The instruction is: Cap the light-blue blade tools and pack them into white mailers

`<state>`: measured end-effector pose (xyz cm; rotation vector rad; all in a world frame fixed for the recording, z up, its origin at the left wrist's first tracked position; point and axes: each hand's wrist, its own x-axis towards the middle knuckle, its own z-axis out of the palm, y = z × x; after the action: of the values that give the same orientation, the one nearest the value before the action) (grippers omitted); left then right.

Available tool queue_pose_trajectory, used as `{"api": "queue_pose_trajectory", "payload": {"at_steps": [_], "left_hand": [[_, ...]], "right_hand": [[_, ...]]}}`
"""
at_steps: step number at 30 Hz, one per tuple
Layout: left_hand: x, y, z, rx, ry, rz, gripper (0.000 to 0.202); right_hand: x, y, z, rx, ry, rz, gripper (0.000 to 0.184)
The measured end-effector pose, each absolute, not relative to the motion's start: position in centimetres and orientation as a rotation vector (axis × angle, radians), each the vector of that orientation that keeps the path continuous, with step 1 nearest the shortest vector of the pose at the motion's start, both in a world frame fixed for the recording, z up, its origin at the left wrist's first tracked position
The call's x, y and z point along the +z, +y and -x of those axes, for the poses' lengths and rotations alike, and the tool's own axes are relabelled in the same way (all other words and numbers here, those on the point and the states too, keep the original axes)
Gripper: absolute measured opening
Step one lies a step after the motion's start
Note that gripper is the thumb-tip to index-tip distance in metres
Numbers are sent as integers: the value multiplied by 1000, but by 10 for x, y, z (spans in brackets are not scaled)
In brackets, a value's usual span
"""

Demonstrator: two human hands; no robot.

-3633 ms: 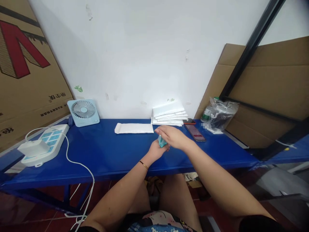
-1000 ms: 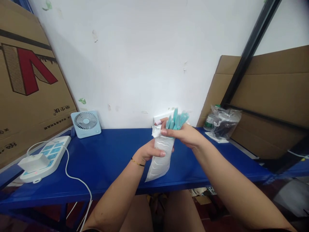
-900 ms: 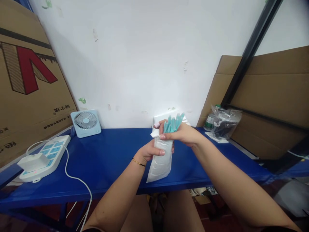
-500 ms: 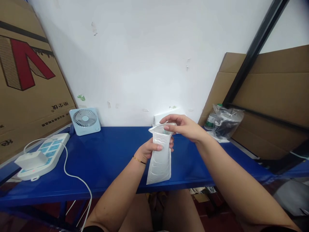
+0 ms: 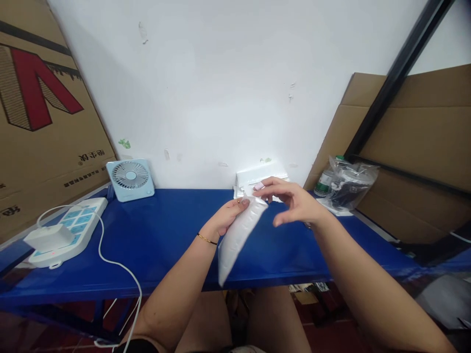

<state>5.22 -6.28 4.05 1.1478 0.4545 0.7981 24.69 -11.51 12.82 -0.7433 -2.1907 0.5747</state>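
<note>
Head view: the left hand [image 5: 228, 216] pinches a white padded pouch [image 5: 240, 239] near its top, thumb on the near face. Half curled at the pouch's top edge, the right hand [image 5: 296, 198] has its thumb spread well away from its fingers and grips nothing that shows; whether its fingertips touch the edge, I cannot tell. Over the front part of the blue desk [image 5: 176, 230], the pouch slants, top toward 1 o'clock, lower end toward 7.

The step looks like work at that top edge. It should go best with a firm but light left pinch, the top held above the bottom, and the right fingers working along the whole edge.

The pouch looks plump, but its skin hides any contents. From it, a stack of white packets [image 5: 260, 172] lies at 1 o'clock, partly behind the right hand, contents unreadable. At 2 o'clock a clear plastic bag [image 5: 356, 186] holds something dark, beside a green-labelled bottle [image 5: 323, 183]. At 10 o'clock stands a blue fan [image 5: 131, 180].
</note>
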Motion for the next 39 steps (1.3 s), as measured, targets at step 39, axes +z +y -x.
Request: {"api": "queue_pose_trajectory", "payload": {"at_steps": [39], "left_hand": [[-41,-124,-64,526,1209,-2767,58]], "right_hand": [[-47,-138,-245,145,-2412,1634,66]]}}
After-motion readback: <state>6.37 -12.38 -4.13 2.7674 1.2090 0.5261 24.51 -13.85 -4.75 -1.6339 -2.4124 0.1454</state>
